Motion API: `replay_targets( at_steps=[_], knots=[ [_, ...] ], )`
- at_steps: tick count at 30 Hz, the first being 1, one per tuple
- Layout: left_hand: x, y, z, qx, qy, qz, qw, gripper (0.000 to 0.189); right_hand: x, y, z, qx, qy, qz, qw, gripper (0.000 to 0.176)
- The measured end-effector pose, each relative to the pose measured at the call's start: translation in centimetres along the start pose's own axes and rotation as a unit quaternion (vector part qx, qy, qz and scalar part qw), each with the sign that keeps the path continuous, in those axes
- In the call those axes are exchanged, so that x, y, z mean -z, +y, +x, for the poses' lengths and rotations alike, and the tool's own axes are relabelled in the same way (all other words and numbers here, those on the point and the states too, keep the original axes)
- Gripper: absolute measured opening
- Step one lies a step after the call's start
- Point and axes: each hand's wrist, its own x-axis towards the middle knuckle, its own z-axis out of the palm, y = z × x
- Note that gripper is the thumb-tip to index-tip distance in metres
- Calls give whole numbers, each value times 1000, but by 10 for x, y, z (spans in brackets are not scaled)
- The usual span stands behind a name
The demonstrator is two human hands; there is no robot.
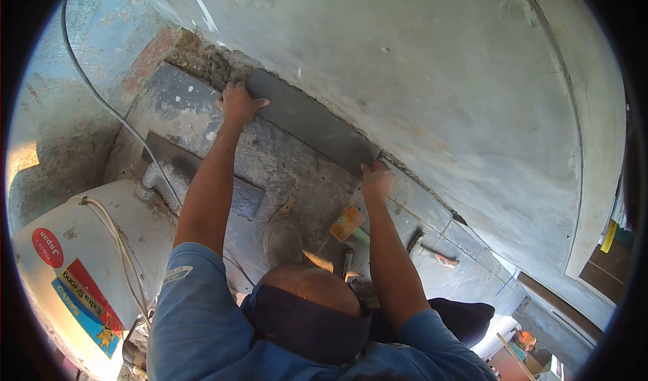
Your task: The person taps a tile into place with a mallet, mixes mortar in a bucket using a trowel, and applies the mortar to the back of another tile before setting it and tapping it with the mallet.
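Note:
A long dark grey tile [314,124] lies along the foot of the wall, its long edge close to the wall face. My left hand [237,104] is at the tile's far left end, fingers bent over the end and thumb against the front edge. My right hand [376,180] grips the tile's right end near the corner, fingers closed on it. Loose rubble and mortar [206,60] lie beyond the left end. To the right, a row of lighter tiles [418,195] continues along the wall.
A white container with stickers [74,246] stands at left, with a grey cable [111,107] hanging near it. Another grey slab [239,195] lies before me. A sponge-like block [347,224] and a hand tool [440,257] lie near my right arm. My shoe [283,239] is close by.

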Motion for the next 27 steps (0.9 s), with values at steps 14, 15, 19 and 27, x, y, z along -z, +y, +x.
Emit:
replay_targets(
  at_steps=[14, 15, 19, 27],
  knots=[
    [-25, 31, -58, -89, 125, -2, 988, 102, 63, 85, -77, 133, -132, 25, 982, 46],
    [-30, 39, -67, -91, 123, -4, 988, 102, 66, 94, -87, 130, -130, 23, 983, 46],
    [-43, 50, -60, -46, 136, -31, 989, 112, 68, 104, -95, 287, -248, -160, 912, 44],
    [-30, 21, -6, 32, 86, -48, 995, 124, 57, 115, -96, 179, -322, -105, 924, 43]
  ],
)
